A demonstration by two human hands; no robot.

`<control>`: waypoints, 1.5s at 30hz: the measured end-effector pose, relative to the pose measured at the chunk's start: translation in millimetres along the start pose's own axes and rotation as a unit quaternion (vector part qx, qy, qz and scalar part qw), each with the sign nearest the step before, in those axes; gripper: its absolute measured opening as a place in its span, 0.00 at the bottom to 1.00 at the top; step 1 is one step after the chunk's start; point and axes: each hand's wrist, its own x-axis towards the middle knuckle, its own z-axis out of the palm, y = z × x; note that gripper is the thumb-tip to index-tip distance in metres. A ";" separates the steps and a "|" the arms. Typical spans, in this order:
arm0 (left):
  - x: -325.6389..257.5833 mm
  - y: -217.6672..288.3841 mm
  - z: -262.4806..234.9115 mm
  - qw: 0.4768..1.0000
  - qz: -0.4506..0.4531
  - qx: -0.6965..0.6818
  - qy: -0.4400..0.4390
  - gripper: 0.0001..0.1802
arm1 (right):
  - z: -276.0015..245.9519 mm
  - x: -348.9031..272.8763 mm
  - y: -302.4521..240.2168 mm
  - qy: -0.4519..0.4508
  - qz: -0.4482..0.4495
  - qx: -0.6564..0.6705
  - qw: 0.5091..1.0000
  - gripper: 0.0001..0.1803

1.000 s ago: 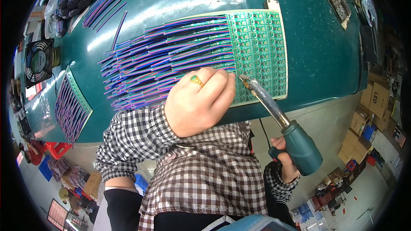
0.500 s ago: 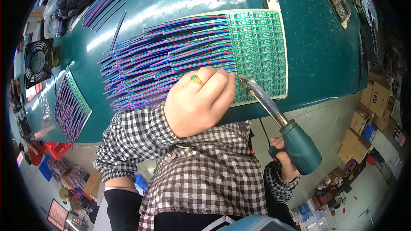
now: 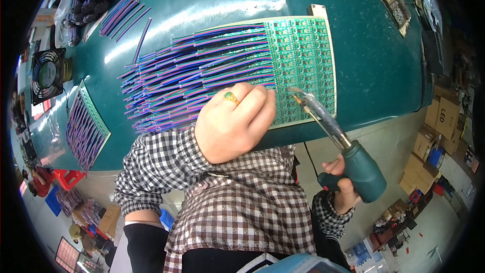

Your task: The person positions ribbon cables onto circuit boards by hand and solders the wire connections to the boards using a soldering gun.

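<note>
Almost nothing has shifted: my soldering gun's tip has crept a touch left along the board's near edge.

My left hand [image 3: 233, 121] stays pressed, fingers curled, on the ribbon wires [image 3: 197, 78] where they meet the green circuit panel [image 3: 303, 65]; my right hand [image 3: 339, 187] stays clenched on the teal soldering gun [image 3: 336, 144]. Its hot tip sits just beside my fingertips, so I judge a slip could burn them or bridge pads.

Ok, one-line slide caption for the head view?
Left hand presses coloured wires against a green circuit panel while right hand holds a soldering iron.
</note>
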 end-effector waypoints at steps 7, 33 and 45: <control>-5.9 1.1 -4.9 1.000 -0.013 0.009 -0.012 0.22 | -18.4 55.9 16.3 -0.038 0.002 0.174 0.984 0.35; -49.1 -159.6 -47.5 0.890 -0.380 -0.127 0.219 0.06 | -51.7 141.8 44.6 -0.016 0.062 0.384 0.921 0.27; -58.4 -153.8 -50.9 0.889 -0.380 -0.066 0.248 0.05 | -52.7 146.1 45.4 0.024 0.047 0.313 0.948 0.25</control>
